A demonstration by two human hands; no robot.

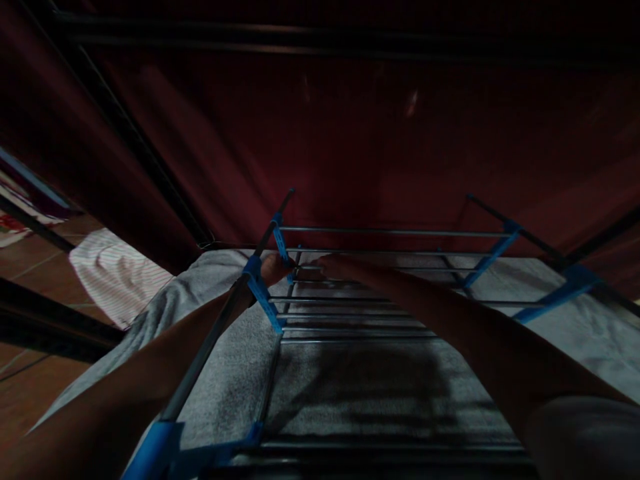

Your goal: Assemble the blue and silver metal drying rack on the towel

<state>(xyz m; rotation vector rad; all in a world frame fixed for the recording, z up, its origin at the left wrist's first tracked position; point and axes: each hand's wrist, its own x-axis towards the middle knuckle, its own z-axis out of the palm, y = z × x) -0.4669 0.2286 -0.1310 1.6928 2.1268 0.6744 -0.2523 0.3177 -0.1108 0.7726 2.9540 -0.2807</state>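
A rack of thin metal rods [395, 232] and blue plastic brackets stands over a grey cloth, between my arms. My left hand [273, 269] reaches past the left upright pole [215, 333] and is closed on the far left blue bracket [281, 243]. From the right, my right hand [336, 267] holds a metal rod [310, 268] near its left end, close to that bracket. The rod's tip meets the bracket area beside my left fingers. Dim light hides the exact contact of the fingertips.
Grey towel-like cloth [360, 387] lies under the rack. Dark red fabric [350, 147] hangs behind it, crossed by a black metal frame bar [250, 40]. Striped cloth [115, 273] and tiled floor [30, 387] show at left. Blue brackets [560, 293] hold the rack's right side.
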